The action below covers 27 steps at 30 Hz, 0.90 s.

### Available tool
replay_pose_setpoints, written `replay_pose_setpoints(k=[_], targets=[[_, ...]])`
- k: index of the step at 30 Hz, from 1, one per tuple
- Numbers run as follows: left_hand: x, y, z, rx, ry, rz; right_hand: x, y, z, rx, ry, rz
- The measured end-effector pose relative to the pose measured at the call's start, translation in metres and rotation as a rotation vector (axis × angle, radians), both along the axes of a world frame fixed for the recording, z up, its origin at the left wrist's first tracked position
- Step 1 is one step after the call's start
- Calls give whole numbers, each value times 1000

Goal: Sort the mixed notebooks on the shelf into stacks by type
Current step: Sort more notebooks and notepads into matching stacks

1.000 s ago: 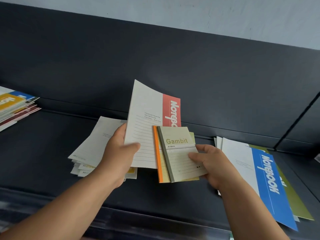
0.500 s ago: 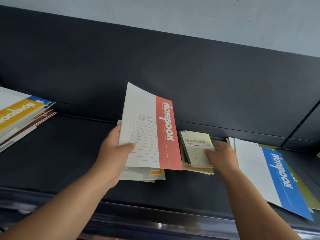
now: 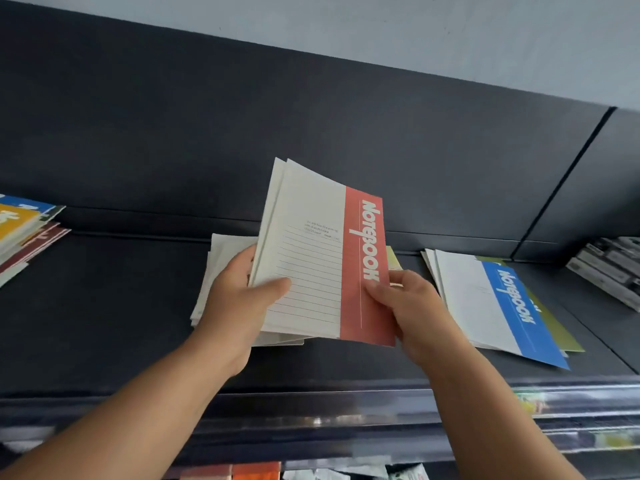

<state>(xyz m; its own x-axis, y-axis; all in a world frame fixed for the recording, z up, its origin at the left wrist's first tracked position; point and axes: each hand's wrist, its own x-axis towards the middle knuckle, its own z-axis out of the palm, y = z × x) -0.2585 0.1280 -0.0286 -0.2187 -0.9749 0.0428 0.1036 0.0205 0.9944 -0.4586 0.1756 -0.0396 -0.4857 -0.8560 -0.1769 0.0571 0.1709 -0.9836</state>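
Wide bare shelf (image 3: 121,306) lies between the left stack (image 3: 24,233) and the middle pile (image 3: 221,258); a narrower strip separates that pile from the blue-covered stack (image 3: 485,299). The back panel (image 3: 311,133) closes the rear. The red notebook (image 3: 322,265), held in the left hand (image 3: 235,299) and right hand (image 3: 412,306), tilts over the middle pile.

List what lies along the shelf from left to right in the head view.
Left to right: yellow-and-blue stack → left hand → red-striped notebook, gripped by both hands → right hand → blue-striped notebook → black-and-white pile at the far right.
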Motion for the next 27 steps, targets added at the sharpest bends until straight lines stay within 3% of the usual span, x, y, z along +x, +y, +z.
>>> replay_pose_setpoints(k=[5, 18, 21, 27], targets=[[-41, 12, 1, 98, 9, -13, -41, 24, -1, 17, 53, -41], [-240, 63, -20, 71, -117, -79, -225, 97, -6, 102, 277, -209], [-274, 64, -32, 29, -237, -66, -260, 99, -11, 135, 389, -184], [-312, 48, -66, -114, -679, -14, -299, 88, -30, 283, 574, -142]])
